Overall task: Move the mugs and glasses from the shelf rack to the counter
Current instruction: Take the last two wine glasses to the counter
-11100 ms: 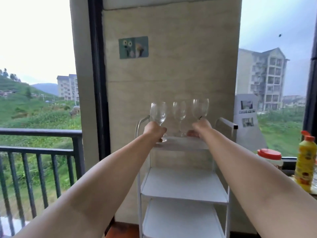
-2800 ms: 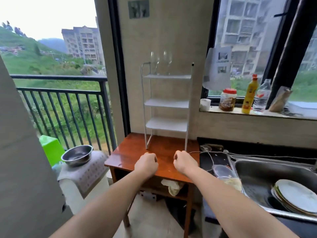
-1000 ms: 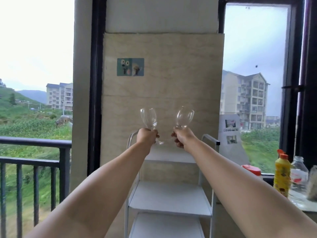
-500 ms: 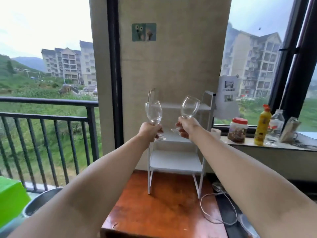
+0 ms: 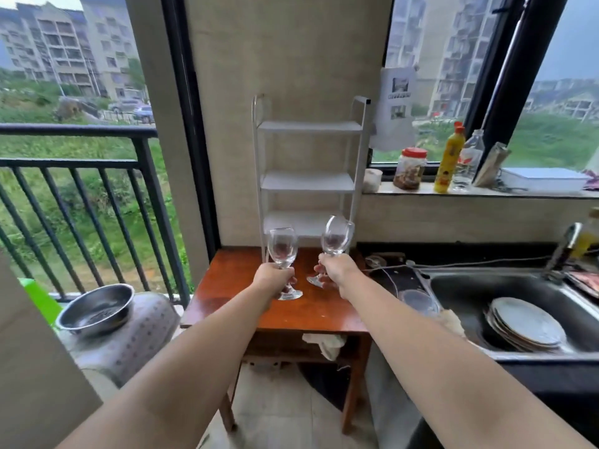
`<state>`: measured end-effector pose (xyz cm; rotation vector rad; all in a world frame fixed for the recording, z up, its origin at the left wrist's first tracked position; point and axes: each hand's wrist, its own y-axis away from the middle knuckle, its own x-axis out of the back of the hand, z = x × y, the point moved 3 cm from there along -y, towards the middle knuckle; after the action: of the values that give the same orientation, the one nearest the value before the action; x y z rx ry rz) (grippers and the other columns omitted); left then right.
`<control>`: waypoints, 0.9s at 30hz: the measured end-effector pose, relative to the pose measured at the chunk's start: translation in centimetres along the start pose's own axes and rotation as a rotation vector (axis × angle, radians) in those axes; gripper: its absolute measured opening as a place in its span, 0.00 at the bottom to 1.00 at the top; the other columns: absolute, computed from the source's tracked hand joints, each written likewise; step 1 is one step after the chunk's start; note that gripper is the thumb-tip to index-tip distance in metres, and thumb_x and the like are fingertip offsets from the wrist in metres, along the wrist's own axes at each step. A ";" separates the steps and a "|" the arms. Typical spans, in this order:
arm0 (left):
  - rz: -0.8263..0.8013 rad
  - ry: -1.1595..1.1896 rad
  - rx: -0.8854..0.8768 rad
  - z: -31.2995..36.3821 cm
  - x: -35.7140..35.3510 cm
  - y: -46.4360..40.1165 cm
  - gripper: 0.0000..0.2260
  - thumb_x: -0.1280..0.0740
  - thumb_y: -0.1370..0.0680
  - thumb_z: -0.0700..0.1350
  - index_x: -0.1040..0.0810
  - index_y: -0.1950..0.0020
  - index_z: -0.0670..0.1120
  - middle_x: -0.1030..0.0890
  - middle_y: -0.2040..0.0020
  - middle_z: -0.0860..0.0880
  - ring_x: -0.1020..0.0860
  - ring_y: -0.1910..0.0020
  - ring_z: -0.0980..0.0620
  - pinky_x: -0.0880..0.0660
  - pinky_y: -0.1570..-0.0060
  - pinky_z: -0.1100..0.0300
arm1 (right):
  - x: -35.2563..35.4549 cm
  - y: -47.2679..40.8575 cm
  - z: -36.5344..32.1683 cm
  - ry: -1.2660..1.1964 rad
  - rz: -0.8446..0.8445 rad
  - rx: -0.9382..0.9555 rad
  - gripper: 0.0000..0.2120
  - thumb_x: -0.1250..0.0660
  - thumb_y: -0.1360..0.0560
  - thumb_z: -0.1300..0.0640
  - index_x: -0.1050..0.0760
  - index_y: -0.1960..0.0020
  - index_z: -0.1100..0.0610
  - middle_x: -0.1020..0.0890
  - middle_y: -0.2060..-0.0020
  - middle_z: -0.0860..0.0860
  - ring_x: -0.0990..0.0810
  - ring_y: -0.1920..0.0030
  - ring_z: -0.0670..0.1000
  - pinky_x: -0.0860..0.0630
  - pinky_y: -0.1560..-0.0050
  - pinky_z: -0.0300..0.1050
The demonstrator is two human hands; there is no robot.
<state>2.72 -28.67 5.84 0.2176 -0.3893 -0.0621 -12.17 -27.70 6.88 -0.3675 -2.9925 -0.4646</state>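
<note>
The left hand [image 5: 272,277] grips the stem of one wine glass [image 5: 282,251], upright; the right hand [image 5: 337,270] pinches another glass [image 5: 335,236] (bowl tipped rightward). Both hang over the wooden desk [image 5: 227,286], shelf rack [image 5: 309,181] just beyond.

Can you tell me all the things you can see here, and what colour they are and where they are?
wine glasses: 2, clear, one in each hand above the table
shelf rack: 1, white, three bare shelves, at the back of the table
table: 1, reddish-brown wood, under the rack
metal bowl: 1, silver, low on the left
sink: 1, steel, on the right
plates: a stack, pale, in the sink
jar: 1, red lid, on the windowsill
bottle: 1, yellow, beside the jar
railing: 1, black, outside on the left
left hand: grip on the upright glass
right hand: grip on the tilted glass
</note>
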 end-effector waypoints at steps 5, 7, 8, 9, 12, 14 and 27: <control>-0.082 -0.036 0.032 -3.2 -6.1 3.2 0.14 0.36 0.22 0.41 0.24 0.68 0.43 0.27 0.71 0.48 0.30 0.75 0.53 0.36 0.76 0.64 | 4.9 3.4 7.1 -0.023 0.058 -0.095 0.08 0.42 0.20 0.58 0.29 0.56 0.58 0.25 0.66 0.51 0.28 0.70 0.48 0.30 0.74 0.39; -0.141 -0.062 0.042 -4.4 -9.9 5.2 0.14 0.36 0.23 0.40 0.24 0.69 0.43 0.25 0.71 0.47 0.29 0.74 0.52 0.33 0.73 0.63 | 8.6 5.2 10.5 -0.048 0.124 -0.141 0.10 0.42 0.20 0.59 0.30 0.60 0.56 0.25 0.68 0.51 0.29 0.72 0.48 0.31 0.80 0.34; -0.163 -0.075 0.048 -5.0 -11.4 6.1 0.14 0.36 0.23 0.40 0.24 0.69 0.43 0.25 0.71 0.47 0.29 0.74 0.53 0.33 0.72 0.63 | 10.2 6.0 12.0 -0.054 0.152 -0.167 0.11 0.42 0.20 0.58 0.31 0.61 0.56 0.26 0.68 0.51 0.29 0.73 0.48 0.32 0.82 0.32; -0.197 -0.093 0.061 -5.6 -13.6 7.2 0.14 0.35 0.23 0.40 0.24 0.69 0.44 0.24 0.72 0.48 0.28 0.75 0.53 0.33 0.72 0.63 | 12.5 7.2 13.7 -0.067 0.188 -0.200 0.11 0.42 0.20 0.58 0.31 0.62 0.56 0.26 0.68 0.50 0.29 0.75 0.47 0.34 0.84 0.30; -0.267 -0.092 0.089 -6.8 -19.3 10.2 0.14 0.35 0.23 0.39 0.25 0.70 0.43 0.24 0.77 0.52 0.28 0.82 0.57 0.32 0.72 0.63 | 18.5 10.8 18.0 -0.124 0.260 -0.257 0.12 0.41 0.21 0.58 0.31 0.63 0.56 0.26 0.69 0.50 0.30 0.81 0.44 0.35 0.84 0.31; -0.346 -0.089 0.094 -7.3 -24.3 12.9 0.15 0.35 0.23 0.38 0.24 0.70 0.42 0.23 0.79 0.51 0.28 0.79 0.53 0.30 0.70 0.61 | 23.2 13.9 21.0 -0.127 0.322 -0.295 0.12 0.41 0.21 0.57 0.31 0.63 0.55 0.26 0.68 0.50 0.30 0.76 0.46 0.35 0.82 0.32; -0.877 -0.303 0.023 -6.8 -53.2 37.6 0.14 0.36 0.22 0.38 0.26 0.69 0.43 0.29 0.87 0.53 0.31 0.88 0.60 0.32 0.80 0.69 | 48.8 38.1 36.3 -0.227 0.807 -0.504 0.15 0.42 0.21 0.57 0.30 0.65 0.57 0.27 0.70 0.50 0.29 0.74 0.47 0.34 0.84 0.31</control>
<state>-43.06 14.74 -11.62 0.3918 -0.5726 -0.9622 -51.78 29.64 -10.50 -1.6524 -2.5309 -1.0960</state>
